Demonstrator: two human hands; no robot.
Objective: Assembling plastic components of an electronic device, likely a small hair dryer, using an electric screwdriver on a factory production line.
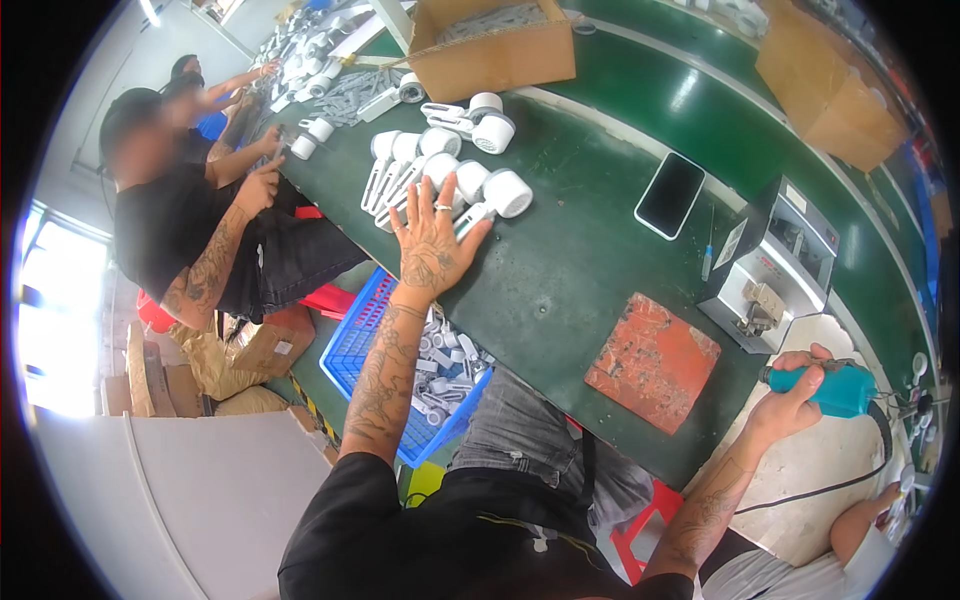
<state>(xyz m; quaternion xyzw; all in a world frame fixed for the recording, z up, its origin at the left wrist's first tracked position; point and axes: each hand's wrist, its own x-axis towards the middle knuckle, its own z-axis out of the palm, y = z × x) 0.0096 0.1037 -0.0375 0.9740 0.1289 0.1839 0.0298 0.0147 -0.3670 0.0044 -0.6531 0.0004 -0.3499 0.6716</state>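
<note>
The left hand (432,252), spread ungrasping over white round-headed plastic parts (507,194), could topple them; the right hand (788,405) clasps a teal corded tool (846,392), whose cable (886,440) might snag.

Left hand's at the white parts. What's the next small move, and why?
Perhaps close the left hand on the nearest white round-headed part: that hand is spread open there, apparently not gripping yet, while the right hand holds the teal tool off to the right.
</note>
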